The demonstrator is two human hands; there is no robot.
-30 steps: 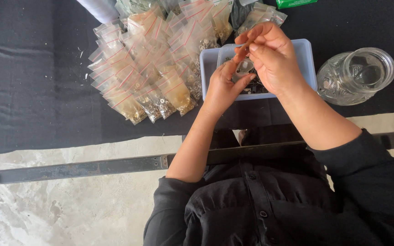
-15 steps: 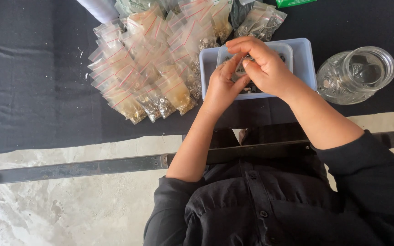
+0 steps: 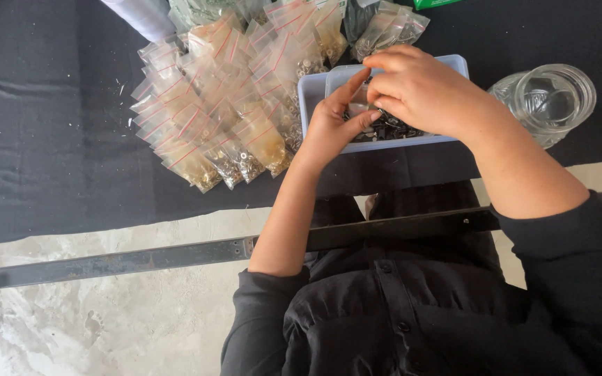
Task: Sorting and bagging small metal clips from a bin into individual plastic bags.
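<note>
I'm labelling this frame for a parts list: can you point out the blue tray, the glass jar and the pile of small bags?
blue tray (image 3: 312, 94): head view, its left wall.
glass jar (image 3: 548, 97): head view, its open mouth.
pile of small bags (image 3: 228, 118): head view, middle of the heap.

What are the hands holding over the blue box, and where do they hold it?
It cannot be told. Both the left hand and right hand meet over the blue tray of small metal parts; the fingers hide anything pinched.

Workbench over bare concrete

I see a table draped in black cloth (image 3: 50, 139), 1 dark metal bar (image 3: 141, 261) along its near edge, and grey mottled concrete floor (image 3: 106, 327) in soft daylight.
</note>
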